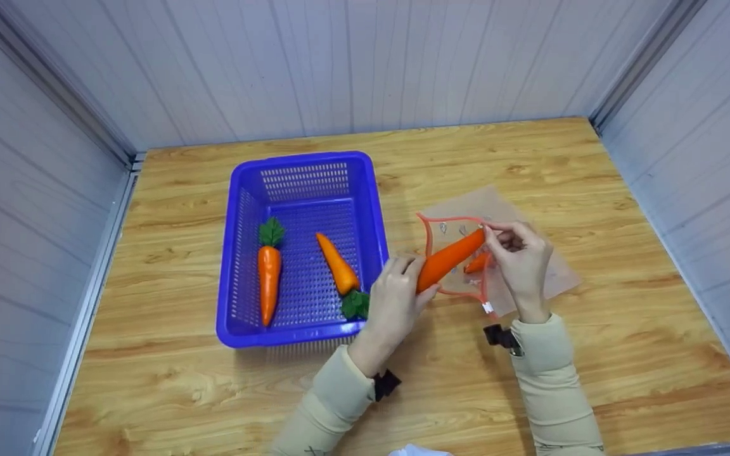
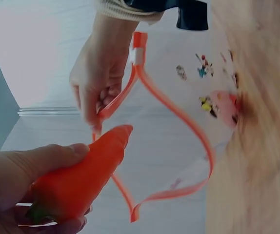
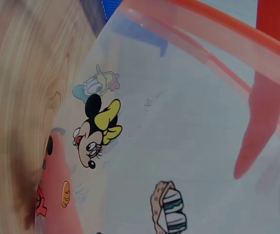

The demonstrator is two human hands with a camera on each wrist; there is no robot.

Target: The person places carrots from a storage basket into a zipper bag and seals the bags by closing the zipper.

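My left hand [image 1: 397, 296] grips an orange carrot [image 1: 448, 261] by its thick end. In the left wrist view the thumb [image 2: 57, 156] lies along its side, and a bit of green shows at the stem end. The tapered tip points into the mouth of a clear zip bag [image 2: 169, 146] with an orange edge and cartoon prints. My right hand [image 1: 522, 261] pinches that orange edge, and the mouth gapes wide. Another carrot [image 1: 478, 262] is inside the bag, dulled by the plastic in the right wrist view. There, the held carrot's tip [image 3: 262, 117] shows through the film.
Left of the bag stands a blue perforated basket [image 1: 230, 253]. In it lie one carrot [image 1: 268, 278] with its leaves toward the back and another carrot [image 1: 338, 266] with leaves toward the front. Pale panel walls [image 1: 352, 69] enclose the wooden table [image 1: 168, 386] at the back and sides.
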